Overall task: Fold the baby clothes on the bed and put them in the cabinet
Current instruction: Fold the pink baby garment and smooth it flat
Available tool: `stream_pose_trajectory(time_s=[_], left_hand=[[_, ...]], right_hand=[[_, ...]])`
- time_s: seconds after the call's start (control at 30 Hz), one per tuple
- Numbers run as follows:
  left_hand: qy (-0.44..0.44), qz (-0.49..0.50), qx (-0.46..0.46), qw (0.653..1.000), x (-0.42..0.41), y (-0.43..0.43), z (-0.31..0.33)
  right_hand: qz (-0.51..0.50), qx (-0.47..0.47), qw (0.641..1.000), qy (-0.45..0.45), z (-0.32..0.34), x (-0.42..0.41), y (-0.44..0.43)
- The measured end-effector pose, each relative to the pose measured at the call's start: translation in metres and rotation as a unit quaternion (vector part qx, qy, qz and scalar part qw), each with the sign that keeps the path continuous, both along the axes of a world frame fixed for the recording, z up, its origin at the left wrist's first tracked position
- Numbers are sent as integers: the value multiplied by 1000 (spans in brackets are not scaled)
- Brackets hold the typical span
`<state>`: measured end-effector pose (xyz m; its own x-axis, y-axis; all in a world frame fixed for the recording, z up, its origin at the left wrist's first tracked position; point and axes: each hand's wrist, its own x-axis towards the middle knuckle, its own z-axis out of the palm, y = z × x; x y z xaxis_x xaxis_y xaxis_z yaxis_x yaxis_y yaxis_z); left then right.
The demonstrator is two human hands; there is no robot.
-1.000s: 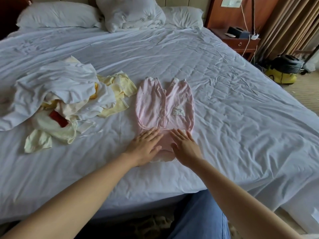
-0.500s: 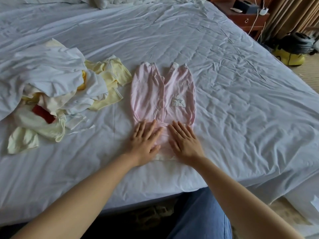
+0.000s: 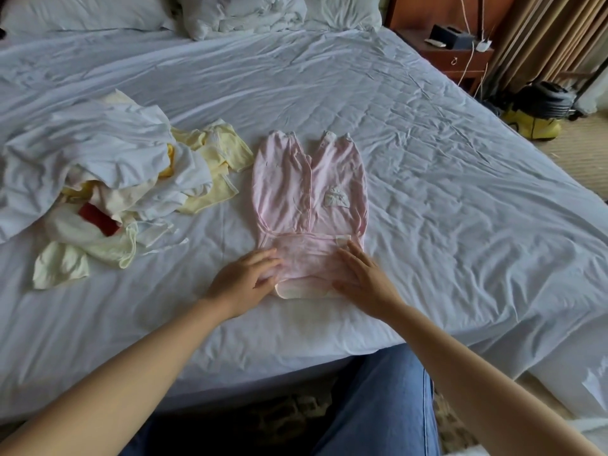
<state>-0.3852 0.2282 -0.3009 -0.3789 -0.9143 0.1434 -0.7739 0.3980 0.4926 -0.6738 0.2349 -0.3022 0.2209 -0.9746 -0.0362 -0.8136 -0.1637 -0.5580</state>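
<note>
A pink baby romper (image 3: 309, 195) lies flat on the white bed sheet (image 3: 444, 205), its legs pointing away from me and its near end folded over. My left hand (image 3: 245, 284) rests on the near left edge of the romper, fingers laid on the fold. At the near right edge, my right hand (image 3: 363, 281) presses the cloth with straight fingers. A heap of unfolded white and yellow baby clothes (image 3: 108, 192) sits to the left. No cabinet is in view.
Pillows (image 3: 237, 11) lie at the head of the bed. A wooden nightstand (image 3: 455, 57) with cables stands at the far right, with a yellow and black vacuum cleaner (image 3: 539, 110) on the floor beside curtains. My blue-jeaned leg (image 3: 381, 406) is against the bed's near edge.
Both hands have slid apart from the middle of the romper's near end to its left and right edges. The camera view has tilted back up.
</note>
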Motion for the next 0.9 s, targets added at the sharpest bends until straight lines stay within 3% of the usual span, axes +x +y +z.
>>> stream_pose_trajectory(time_s=[0.27,0.5,0.73,0.9], left_hand=[[-132,0,5,991,-4,-3,25],[-224,13,9,974,-10,-5,36],[-270,-19,-16,963,-4,-2,37],[-231,-98,-23,968,2,8,33]], right_hand=[[-8,20,994,104,23,25,-3],[24,-8,995,100,22,21,-2],[103,14,991,86,19,5,2],[83,-15,987,133,25,2,5]])
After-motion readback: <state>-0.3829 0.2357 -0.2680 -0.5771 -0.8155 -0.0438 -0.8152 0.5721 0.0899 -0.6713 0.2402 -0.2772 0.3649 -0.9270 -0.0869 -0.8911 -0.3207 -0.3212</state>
